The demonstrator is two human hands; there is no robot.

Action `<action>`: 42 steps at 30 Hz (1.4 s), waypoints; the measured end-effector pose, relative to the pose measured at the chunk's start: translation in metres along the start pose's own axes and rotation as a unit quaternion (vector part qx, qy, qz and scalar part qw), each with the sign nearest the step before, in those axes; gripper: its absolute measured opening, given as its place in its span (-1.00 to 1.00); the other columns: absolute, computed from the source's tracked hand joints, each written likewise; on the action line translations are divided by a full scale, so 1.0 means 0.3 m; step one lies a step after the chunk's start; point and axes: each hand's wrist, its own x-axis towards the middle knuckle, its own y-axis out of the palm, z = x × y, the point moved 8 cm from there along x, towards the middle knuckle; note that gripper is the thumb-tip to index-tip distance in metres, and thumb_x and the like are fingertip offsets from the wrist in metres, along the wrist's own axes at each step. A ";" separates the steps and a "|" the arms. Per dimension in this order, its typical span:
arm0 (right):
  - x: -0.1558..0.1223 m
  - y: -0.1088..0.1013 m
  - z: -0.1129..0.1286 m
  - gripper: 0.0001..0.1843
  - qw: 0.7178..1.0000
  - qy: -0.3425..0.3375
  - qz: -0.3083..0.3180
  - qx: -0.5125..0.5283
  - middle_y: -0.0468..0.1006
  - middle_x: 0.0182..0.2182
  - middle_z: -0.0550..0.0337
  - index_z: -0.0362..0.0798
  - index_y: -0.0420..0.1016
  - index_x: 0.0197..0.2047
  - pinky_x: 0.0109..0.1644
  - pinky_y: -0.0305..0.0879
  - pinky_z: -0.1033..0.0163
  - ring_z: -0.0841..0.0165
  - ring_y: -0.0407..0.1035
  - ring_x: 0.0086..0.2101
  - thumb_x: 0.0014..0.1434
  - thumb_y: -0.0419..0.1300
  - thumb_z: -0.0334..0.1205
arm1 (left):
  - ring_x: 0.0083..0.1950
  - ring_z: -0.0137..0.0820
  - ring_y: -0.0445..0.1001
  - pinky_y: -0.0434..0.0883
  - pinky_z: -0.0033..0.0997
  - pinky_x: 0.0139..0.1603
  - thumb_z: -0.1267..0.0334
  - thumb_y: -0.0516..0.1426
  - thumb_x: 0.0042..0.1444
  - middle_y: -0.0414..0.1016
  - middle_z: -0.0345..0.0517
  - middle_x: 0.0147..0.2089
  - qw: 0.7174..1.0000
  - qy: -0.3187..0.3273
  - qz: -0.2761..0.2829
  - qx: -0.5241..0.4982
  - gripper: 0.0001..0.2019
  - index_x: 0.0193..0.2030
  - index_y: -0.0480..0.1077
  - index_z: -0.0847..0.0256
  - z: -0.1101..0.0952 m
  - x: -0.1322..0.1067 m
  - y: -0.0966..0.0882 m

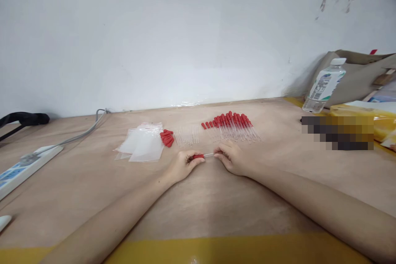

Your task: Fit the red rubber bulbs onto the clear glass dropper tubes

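Both hands are working close together over the table [198, 202]. Left fingers and thumb are pinching a red bulb [198, 156], and the left hand [185, 164] is closing around its left end. Right fingertips are gripping a thin clear tube [209, 155], the right hand [233, 159] covering its right end. Bulb and tube are lying in line between the hands, the tube's left end meeting the bulb; how deep it is going in cannot be told.

Just beyond the hands, bare tubes [187, 135] are lying side by side in a row. Left of them, loose bulbs [167, 137] are resting in a small red heap, next to overlapping clear bags [146, 144]. To the far right of the hands, many droppers [231, 122] are lying together, their red ends pointing toward the wall [173, 41].

Farther out on the left, a white power strip [21, 174] is resting with a grey cable [82, 133] running to the far edge. On the far right, a bottle [323, 88] is standing before a grey sack [359, 84], with a yellow pack [383, 126] lying nearer.
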 end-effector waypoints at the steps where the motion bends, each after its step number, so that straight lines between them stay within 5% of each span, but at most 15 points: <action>1: -0.001 0.002 0.002 -0.87 1.000 -0.002 0.000 -0.002 0.42 -0.44 0.19 -0.06 0.33 -0.37 -0.26 0.14 0.27 0.39 0.23 -0.39 0.17 -0.01 -0.30 | -0.33 -0.42 0.46 0.38 -0.47 -0.31 0.14 0.09 0.08 0.54 -0.18 -0.31 1.000 0.000 0.005 -0.007 -0.78 -0.26 0.46 0.20 0.001 0.001 0.005; 14: 0.008 0.052 0.004 -0.70 0.994 0.054 0.092 -0.031 0.44 -0.49 0.17 -0.09 0.40 -0.39 -0.35 0.12 0.33 0.42 0.26 -0.45 0.23 -0.09 -0.23 | -0.33 -0.40 0.47 0.40 -0.45 -0.31 0.13 0.08 0.09 0.53 -0.15 -0.31 1.000 0.013 0.013 -0.003 -0.77 -0.24 0.46 0.21 0.000 0.003 0.009; 21: 0.036 -0.017 0.044 -0.78 0.988 0.021 0.106 -0.109 0.45 -0.40 0.12 -0.09 0.45 -0.42 -0.23 0.11 0.25 0.35 0.28 -0.33 0.15 0.04 -0.24 | -0.32 -0.42 0.47 0.44 -0.44 -0.30 0.17 0.11 0.06 0.51 -0.11 -0.24 0.998 0.032 -0.034 0.050 -0.73 -0.11 0.40 0.21 -0.021 -0.001 -0.035; 25: 0.062 -0.077 -0.061 -0.80 0.985 0.140 0.083 -0.063 0.47 -0.45 0.15 -0.10 0.46 -0.43 -0.38 0.13 0.34 0.42 0.29 -0.45 0.11 0.04 -0.30 | -0.11 -0.32 0.45 0.41 -0.29 -0.09 0.17 0.12 0.05 0.47 -0.03 -0.08 0.990 0.064 -0.041 0.115 -0.64 0.00 0.34 0.20 -0.055 -0.018 -0.070; 29: 0.103 -0.110 -0.220 -0.76 0.954 0.296 0.031 -0.041 0.49 -0.57 0.19 -0.09 0.47 -0.52 -0.37 0.18 0.35 0.40 0.35 -0.48 0.07 0.05 -0.23 | 0.17 -0.24 0.24 0.23 -0.12 0.14 0.13 0.09 0.08 0.32 -0.01 0.12 0.980 0.128 0.108 0.112 -0.58 0.10 0.27 0.15 -0.078 -0.039 -0.013; 32: 0.139 -0.089 -0.296 -0.74 0.925 0.370 0.026 -0.084 0.53 -0.51 0.15 -0.05 0.49 -0.54 -0.32 0.22 0.34 0.34 0.40 -0.39 0.03 0.09 -0.13 | 0.23 -0.24 0.15 0.14 -0.06 0.19 0.13 0.07 0.10 0.24 0.00 0.18 0.973 0.145 0.147 0.104 -0.55 0.14 0.22 0.15 -0.078 -0.044 0.005; 42: 0.190 -0.004 -0.345 -0.67 0.885 0.430 0.018 -0.176 0.51 -0.28 -0.11 -0.13 0.51 -0.26 -0.25 0.26 0.12 0.09 0.40 -0.22 0.04 0.05 -0.11 | 0.22 -0.25 0.16 0.14 -0.05 0.19 0.17 0.07 0.11 0.24 -0.01 0.18 0.976 0.140 0.141 0.092 -0.57 0.14 0.22 0.13 -0.066 -0.041 0.007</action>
